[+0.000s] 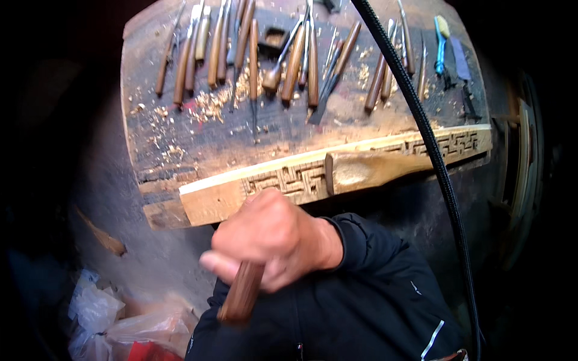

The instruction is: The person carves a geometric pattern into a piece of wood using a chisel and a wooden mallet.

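My right hand (pixel 265 240) is closed around a brown wooden handle (pixel 242 293), which sticks out below the fist toward my body. It looks like a carving tool's handle; its working end is hidden by the hand. Just beyond the knuckles lies a long pale wooden board (pixel 214 201) with a geometric fretwork pattern cut into its front face. A wooden mallet (pixel 367 170) with a flat, wide head rests against the board, right of my hand. My left hand does not show.
Several wood-handled carving tools (pixel 295 66) lie across the far side of the worktable (pixel 150 129), among scattered wood shavings (pixel 220 105). A blue brush (pixel 441 45) is at the far right. A black braided cable (pixel 442 174) crosses the right side. Plastic bags (pixel 99 307) sit lower left.
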The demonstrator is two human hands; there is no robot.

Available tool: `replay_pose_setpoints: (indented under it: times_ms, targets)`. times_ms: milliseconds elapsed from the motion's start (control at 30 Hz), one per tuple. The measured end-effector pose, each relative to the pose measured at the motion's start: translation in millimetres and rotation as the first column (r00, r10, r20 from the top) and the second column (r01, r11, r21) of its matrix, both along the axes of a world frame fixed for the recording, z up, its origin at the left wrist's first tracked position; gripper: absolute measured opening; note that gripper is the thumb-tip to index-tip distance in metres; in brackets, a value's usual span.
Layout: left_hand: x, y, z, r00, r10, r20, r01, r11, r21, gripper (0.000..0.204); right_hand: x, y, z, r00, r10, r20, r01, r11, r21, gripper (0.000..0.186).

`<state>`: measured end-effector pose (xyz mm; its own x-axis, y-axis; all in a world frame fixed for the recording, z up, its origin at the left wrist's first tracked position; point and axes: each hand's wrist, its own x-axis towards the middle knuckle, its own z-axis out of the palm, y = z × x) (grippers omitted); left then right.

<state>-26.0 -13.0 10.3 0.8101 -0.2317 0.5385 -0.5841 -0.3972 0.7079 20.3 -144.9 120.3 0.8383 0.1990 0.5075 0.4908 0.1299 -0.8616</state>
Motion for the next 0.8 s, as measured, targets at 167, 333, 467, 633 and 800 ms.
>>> replay_pose_setpoints:
  times_ms: [167, 333, 467, 633, 800]
  targets:
    - [5, -17, -19, 0.996, -0.077, 0.036, 0.078, 0.996, -0.038, 0.016, -2, -29, -27, 0.986, -0.094, -0.138, 0.069, 0.982, -0.178, 0.02]
    - [5, -5, -10, 0.998, -0.053, 0.044, 0.054, 0.998, -0.019, 0.016, -17, -5, -21, 0.998, 0.024, -0.05, -0.031, 0.99, -0.137, 0.036]
    - [-3, 2, 2, 0.998, -0.061, 0.008, 0.061, 0.998, -0.002, 0.015, -34, 6, -20, 0.997, 0.079, 0.015, -0.076, 0.986, -0.151, 0.043]
    - [-17, 22, 21, 0.996, 0.012, -0.084, -0.008, 0.999, 0.043, 0.015, -49, 1, 18, 0.933, 0.054, 0.357, 0.061, 0.95, -0.305, 0.021]
    - [59, 28, 30, 0.964, 0.233, 0.127, -0.227, 0.972, -0.062, 0.01, -61, -75, 25, 0.774, -0.446, 0.448, 0.609, 0.717, -0.339, 0.035]
